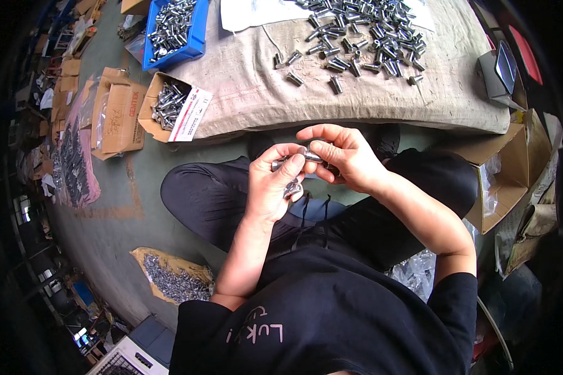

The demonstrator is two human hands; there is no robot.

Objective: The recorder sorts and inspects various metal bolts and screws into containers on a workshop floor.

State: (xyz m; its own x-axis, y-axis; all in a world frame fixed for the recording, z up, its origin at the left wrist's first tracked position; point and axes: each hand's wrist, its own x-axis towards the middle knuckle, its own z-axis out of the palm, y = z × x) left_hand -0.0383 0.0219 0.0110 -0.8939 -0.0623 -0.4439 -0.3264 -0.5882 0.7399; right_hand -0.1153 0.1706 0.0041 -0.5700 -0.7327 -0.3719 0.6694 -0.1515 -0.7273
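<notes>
My left hand [270, 187] is closed around several shiny metal bolts [292, 188], whose ends stick out below its thumb and past its fingers. At the fingertips of both hands is one metal bolt [311, 156], lying level between them. My right hand [350, 157] pinches the far end of this bolt with thumb and fingers, its index finger raised above. The two hands meet in front of my lap, short of the cloth-covered table. A large heap of similar bolts [381, 37] lies on the cloth, with loose ones scattered toward me.
The table's beige cloth [244, 81] hangs over its near edge. At its left stand a blue bin [177, 57] and an open carton [154, 109], both holding metal parts. A brown box [125, 115] sits farther left; another open carton [503, 169] is at my right.
</notes>
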